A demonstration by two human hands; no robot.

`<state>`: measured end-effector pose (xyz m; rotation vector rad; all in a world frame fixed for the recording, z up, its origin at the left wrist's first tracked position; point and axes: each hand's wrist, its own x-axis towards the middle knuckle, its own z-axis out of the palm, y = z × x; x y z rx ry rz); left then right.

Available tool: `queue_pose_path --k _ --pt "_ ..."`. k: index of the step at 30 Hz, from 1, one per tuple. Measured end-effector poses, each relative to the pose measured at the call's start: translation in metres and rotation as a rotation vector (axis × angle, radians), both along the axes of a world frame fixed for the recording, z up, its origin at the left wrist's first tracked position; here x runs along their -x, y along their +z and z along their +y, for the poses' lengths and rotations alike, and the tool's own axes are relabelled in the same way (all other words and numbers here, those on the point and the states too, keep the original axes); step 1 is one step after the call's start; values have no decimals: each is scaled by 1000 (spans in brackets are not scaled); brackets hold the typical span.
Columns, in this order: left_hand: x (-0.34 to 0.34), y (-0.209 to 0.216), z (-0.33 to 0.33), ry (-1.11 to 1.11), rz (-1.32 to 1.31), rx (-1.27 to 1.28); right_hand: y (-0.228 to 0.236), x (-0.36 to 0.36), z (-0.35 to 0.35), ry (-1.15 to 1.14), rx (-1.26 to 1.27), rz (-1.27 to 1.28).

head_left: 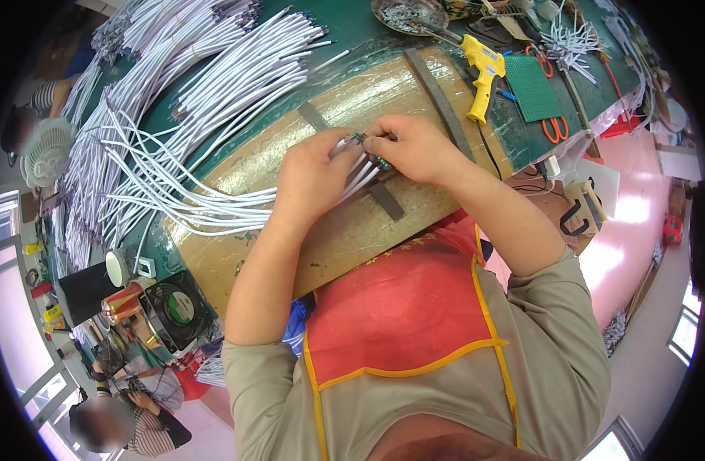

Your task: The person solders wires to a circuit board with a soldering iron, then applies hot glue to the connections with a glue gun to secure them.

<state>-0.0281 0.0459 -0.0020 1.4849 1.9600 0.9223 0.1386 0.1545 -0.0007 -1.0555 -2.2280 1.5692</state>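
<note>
The left hand (pixel 310 173) grips a bunch of white cables (pixel 245 221) over the middle of the wooden board (pixel 414 92); the bunch trails off left. The right hand (pixel 414 150) has thumb and forefinger pinched at the cable tips; its other fingers' hold I cannot tell. A yellow glue gun (pixel 485 73) lies far right.

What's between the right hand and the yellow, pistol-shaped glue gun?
Head view: a long, flat, grey bar on the glossy tan board, between right hand and glue gun.

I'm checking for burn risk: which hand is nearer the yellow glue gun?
Right. The right hand is left of the yellow glue gun, nearer the person; the left hand is farther left.
</note>
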Motion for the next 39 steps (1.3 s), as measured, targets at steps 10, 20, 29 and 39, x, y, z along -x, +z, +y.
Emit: queue_pose_path --k 10,20,29,39 --pt "2 3 2 53 -135 54 4 -4 1 1 439 123" --pt "4 21 1 -94 -308 181 -13 -3 -1 -31 492 299" --pt "6 13 2 -31 -298 196 6 -11 -2 22 331 -52" --pt "-5 8 1 -6 -82 75 -3 -3 -6 -74 288 0"
